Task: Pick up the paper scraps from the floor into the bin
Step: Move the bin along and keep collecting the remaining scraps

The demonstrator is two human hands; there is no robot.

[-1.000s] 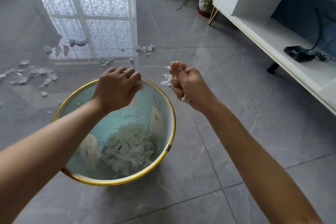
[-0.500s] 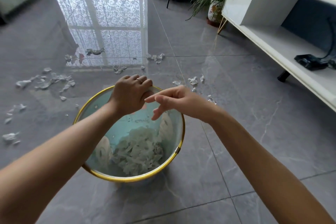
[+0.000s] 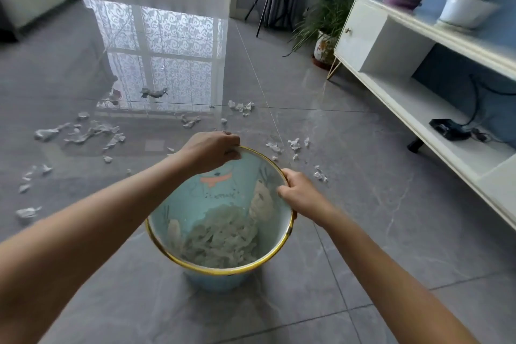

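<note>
We had both hands on the bin [image 3: 190,204]: left hand [image 3: 210,149] curled over the far rim, right hand [image 3: 300,193] gripping the right rim, fingers closed round it. The bin stood on the floor [image 3: 363,218] with a heap [image 3: 220,237] of torn paper inside. Scraps [image 3: 83,131] lay scattered on the tiles beyond, mostly left, a few near the right hand.

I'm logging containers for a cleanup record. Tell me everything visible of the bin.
The bin is a round pale-blue pail, plastic by its look, with a yellow rim and a cartoon print inside. Upright, partly filled with scraps. The left hand grips its far rim, the right hand its right rim.
</note>
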